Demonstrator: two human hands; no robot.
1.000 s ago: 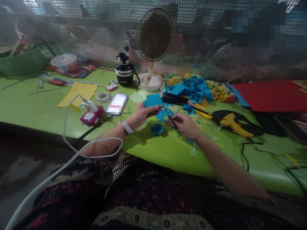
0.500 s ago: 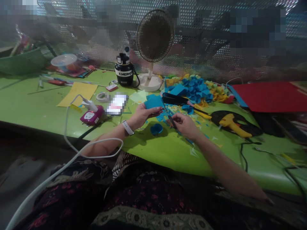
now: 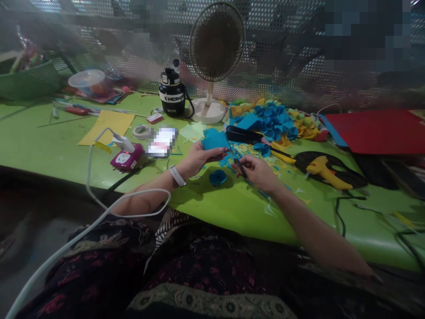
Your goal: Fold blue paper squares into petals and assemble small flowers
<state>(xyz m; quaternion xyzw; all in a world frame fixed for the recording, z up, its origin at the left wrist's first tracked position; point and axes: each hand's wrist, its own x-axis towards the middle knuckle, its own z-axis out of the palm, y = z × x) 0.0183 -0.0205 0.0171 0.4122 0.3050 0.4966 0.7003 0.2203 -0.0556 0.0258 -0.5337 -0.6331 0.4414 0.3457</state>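
Note:
My left hand (image 3: 199, 157) is closed on a piece of blue paper (image 3: 215, 139), thumb pressed along its lower edge. In my right hand (image 3: 254, 170) are scissors (image 3: 239, 167) with dark handles, their blades reaching up toward the right edge of the paper. The blade tips are too dim to show how far apart they are. Below the hands a curled blue paper piece (image 3: 218, 177) rests on the green table (image 3: 212, 208). Small blue and yellow paper scraps (image 3: 252, 153) lie scattered behind the scissors.
A heap of blue curled pieces (image 3: 274, 122) and yellow ones lies behind. To the right are a yellow glue gun (image 3: 328, 173) and red sheets (image 3: 381, 130). A fan (image 3: 217, 42), black bottle (image 3: 171, 95), phone (image 3: 162, 141), tape roll (image 3: 142, 131) and purple power adapter (image 3: 126, 157) stand around; a white cable (image 3: 89, 230) crosses in front.
The view has shifted slightly. Both hands keep nearly the same place, still holding the blue paper and the scissors; the scissors' blades show less clearly against the paper's edge.

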